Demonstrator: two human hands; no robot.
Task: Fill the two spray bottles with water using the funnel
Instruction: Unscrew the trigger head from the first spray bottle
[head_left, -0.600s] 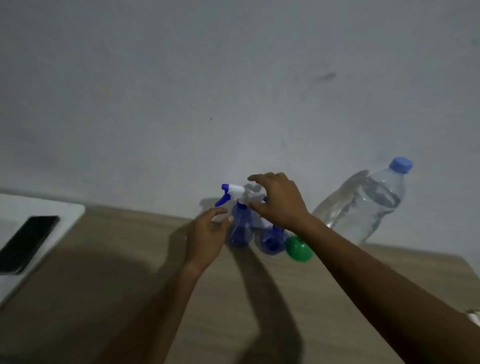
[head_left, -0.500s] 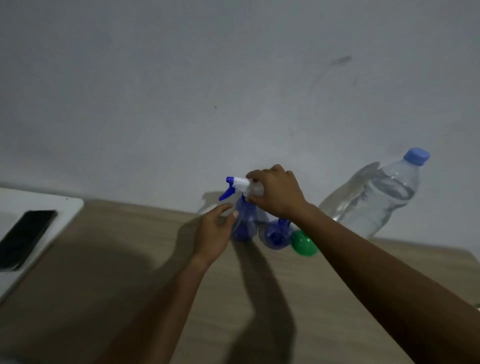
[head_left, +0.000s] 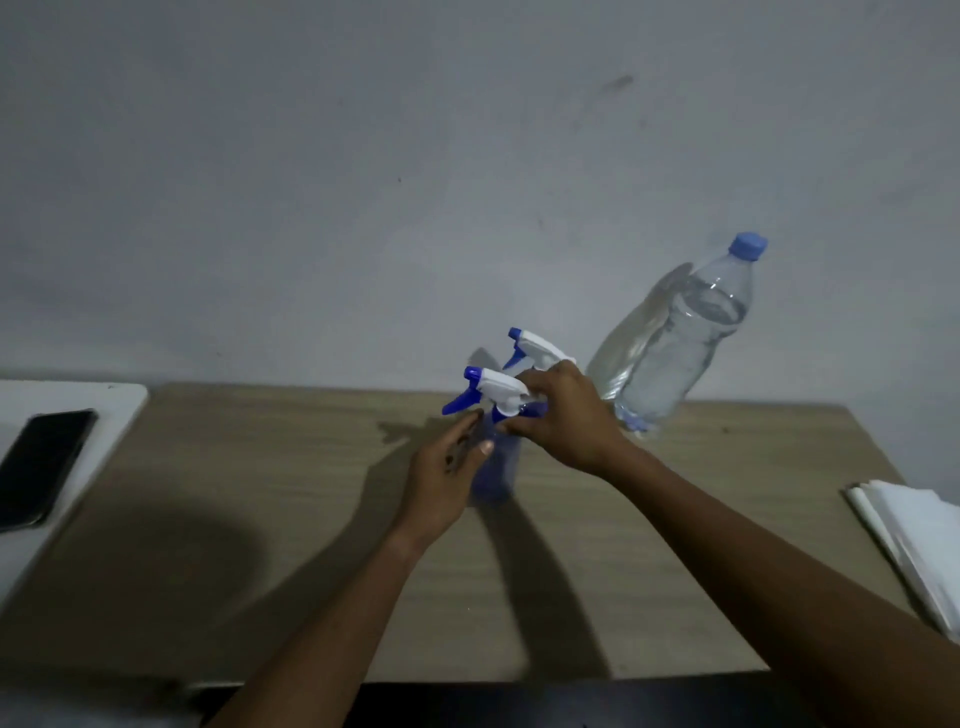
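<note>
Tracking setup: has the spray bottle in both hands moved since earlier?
Yes. The spray bottle has come toward the person, away from the wall, judged against the standing water bottle.

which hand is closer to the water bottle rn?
Right. The right hand grips the front spray bottle's collar just left of the water bottle's base; the left hand holds that spray bottle's body, farther left.

- left hand (head_left: 447, 478): bare, slim; short pale nail on the thumb; dark patch on its back, mark or shadow, cannot tell
- left forearm (head_left: 332, 613): bare all the way to the frame edge at 6 o'clock
- right hand (head_left: 566, 415): bare, rounded knuckles
- right forearm (head_left: 753, 551): bare, widening toward the edge at 4 o'clock
</note>
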